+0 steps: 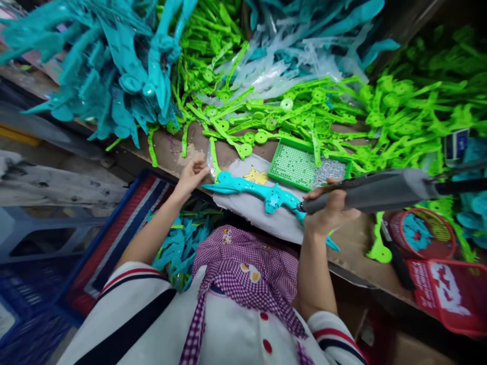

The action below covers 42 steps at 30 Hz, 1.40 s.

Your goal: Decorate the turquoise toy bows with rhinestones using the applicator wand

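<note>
My right hand [329, 208] is wrapped round a grey electric screwdriver [380, 190]. The tool lies nearly level, its tip against the right part of a long turquoise plastic piece [253, 188]. That piece rests on a white cloth [247, 213] with a yellow cartoon print. At the piece's left end, my left hand [193, 177] pinches the edge of a translucent plastic part [211, 165]. A bright green plastic arm [214, 154] stands up from the same end. Beyond the cloth sits a green tray [291, 165] with a perforated plate and many small screws [331, 171].
Heaps of green plastic arms [266, 116] and turquoise parts [102, 66] cover the bench's back and left. Translucent parts [281, 61] lie among them. A round red tub [422, 233] and a red lid [452, 294] are at right. More parts [177, 253] fill a space below the bench edge.
</note>
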Each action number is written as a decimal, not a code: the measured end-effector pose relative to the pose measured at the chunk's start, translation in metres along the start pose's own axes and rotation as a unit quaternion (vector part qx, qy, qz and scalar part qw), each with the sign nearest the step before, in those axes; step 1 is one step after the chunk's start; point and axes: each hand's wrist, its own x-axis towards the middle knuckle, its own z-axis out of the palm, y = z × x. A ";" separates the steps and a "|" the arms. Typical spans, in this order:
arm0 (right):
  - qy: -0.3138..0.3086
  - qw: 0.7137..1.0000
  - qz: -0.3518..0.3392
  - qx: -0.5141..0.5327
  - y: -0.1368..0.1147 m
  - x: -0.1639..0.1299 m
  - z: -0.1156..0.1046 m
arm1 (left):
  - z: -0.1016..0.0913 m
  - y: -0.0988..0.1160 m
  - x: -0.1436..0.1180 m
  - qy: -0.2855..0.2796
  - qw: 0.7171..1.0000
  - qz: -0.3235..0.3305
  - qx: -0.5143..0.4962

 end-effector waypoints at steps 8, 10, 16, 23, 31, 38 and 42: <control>-0.095 0.990 0.050 0.091 0.021 -0.030 0.025 | 0.008 0.001 0.022 -0.101 0.974 -0.184 -0.085; -0.104 0.990 0.051 0.084 0.025 -0.036 0.028 | 0.007 0.004 0.025 -0.120 0.967 -0.206 -0.093; -0.071 0.993 0.036 0.088 0.028 -0.035 0.031 | 0.002 0.008 0.021 -0.146 0.955 -0.226 -0.123; -0.085 0.991 0.031 0.101 0.016 -0.030 0.025 | 0.012 0.011 0.010 -0.127 0.963 -0.211 -0.114; -0.019 0.996 -0.056 0.063 0.006 0.041 0.045 | 0.016 0.001 0.010 -0.150 0.957 -0.191 -0.157; -0.046 0.999 0.002 -0.020 0.066 0.073 0.061 | 0.011 -0.004 0.014 -0.236 0.941 -0.183 -0.156; -0.075 0.997 0.007 -0.017 0.079 0.071 0.067 | 0.010 -0.004 0.009 -0.216 0.947 -0.180 -0.153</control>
